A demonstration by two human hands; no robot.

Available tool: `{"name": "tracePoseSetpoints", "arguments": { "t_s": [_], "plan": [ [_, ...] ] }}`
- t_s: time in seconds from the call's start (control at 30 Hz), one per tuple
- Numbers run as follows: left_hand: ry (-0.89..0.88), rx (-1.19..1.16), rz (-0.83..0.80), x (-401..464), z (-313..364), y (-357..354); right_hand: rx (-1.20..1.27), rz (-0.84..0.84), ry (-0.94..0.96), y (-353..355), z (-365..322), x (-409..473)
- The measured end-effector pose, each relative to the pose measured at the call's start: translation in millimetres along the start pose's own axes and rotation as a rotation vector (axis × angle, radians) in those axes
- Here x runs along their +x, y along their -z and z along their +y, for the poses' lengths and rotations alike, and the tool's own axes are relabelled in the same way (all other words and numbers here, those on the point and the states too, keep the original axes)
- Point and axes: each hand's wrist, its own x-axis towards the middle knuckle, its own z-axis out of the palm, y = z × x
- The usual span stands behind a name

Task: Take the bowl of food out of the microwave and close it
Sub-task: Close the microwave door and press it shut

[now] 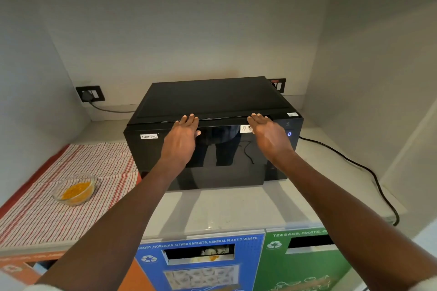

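Note:
A black microwave (pixel 212 99) stands on the counter with its glossy door flat against the front. My left hand (pixel 182 139) lies spread on the upper left of the door, fingertips at the top edge. My right hand (pixel 267 134) presses flat on the upper right of the door, beside the control panel. Neither hand holds anything. A clear glass bowl (pixel 75 188) with yellow food sits on the striped cloth (pixel 47 215) to the left of the microwave, apart from both hands.
The white counter (pixel 224 208) runs in front of the microwave. A black power cable (pixel 369 172) snakes along the right side. Wall sockets (pixel 90 93) sit behind on the left. Blue (pixel 201 262) and green (pixel 305 260) recycling bins stand below the counter edge.

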Motion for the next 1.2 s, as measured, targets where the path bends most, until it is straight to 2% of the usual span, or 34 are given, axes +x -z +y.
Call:
{"name": "tracePoseSetpoints", "arguments": {
  "t_s": [1.2],
  "plan": [
    [0.012, 0.022, 0.062, 6.2, -0.5, -8.7, 0.060, 0.111, 0.003, -26.3, 7.1, 4.4]
  ]
}}
